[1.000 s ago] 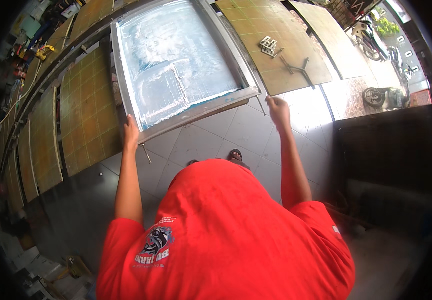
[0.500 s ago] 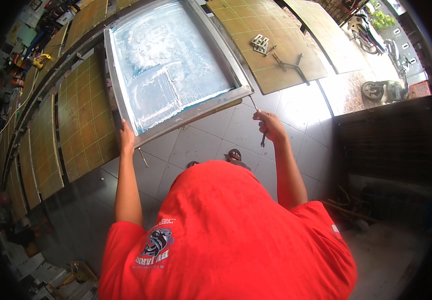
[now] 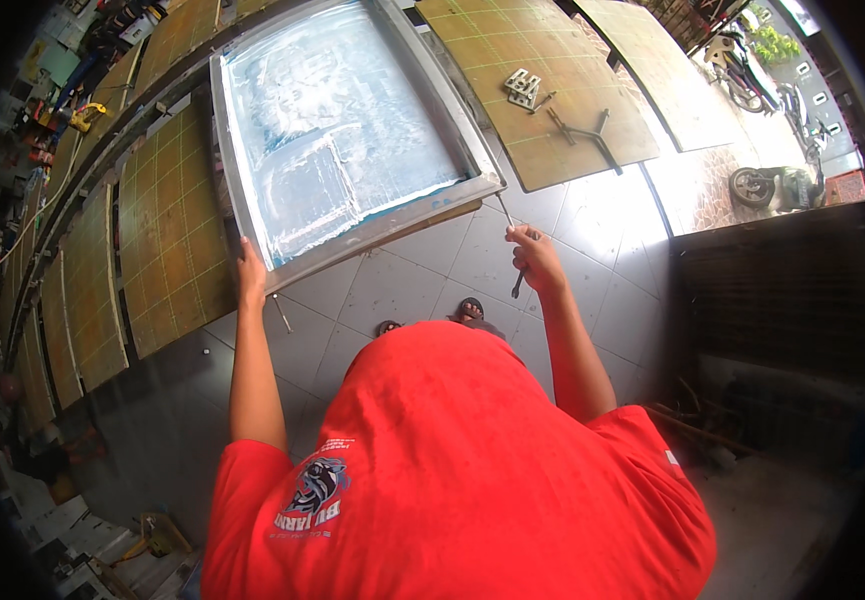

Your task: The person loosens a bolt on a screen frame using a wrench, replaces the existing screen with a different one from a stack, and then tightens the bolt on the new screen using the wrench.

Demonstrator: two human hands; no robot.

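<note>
A screen printing frame [image 3: 352,241] with a grey metal rim and a mesh smeared blue and white lies over the boards in front of me. My left hand [image 3: 251,270] grips the rim at its near left corner, with the underside fingers hidden. From the near right corner a thin metal rod [image 3: 503,208] sticks out toward me. My right hand [image 3: 539,262] is closed at the rod's end, and a dark wrench [image 3: 518,285] pokes out below the fist. A similar rod [image 3: 283,313] juts from the near left corner, close to my left hand.
Yellow-brown boards with green grid lines [image 3: 174,230] flank the frame on both sides. Metal hinge-like pieces [image 3: 522,88] and a forked metal bracket [image 3: 587,134] lie on the right board [image 3: 492,45]. Motorbikes [image 3: 777,188] stand at the far right. Grey tiles [image 3: 397,290] cover the floor.
My right hand has shifted slightly down, and the wrench's lower end has swung a little to the left. My left hand stays on the rim.
</note>
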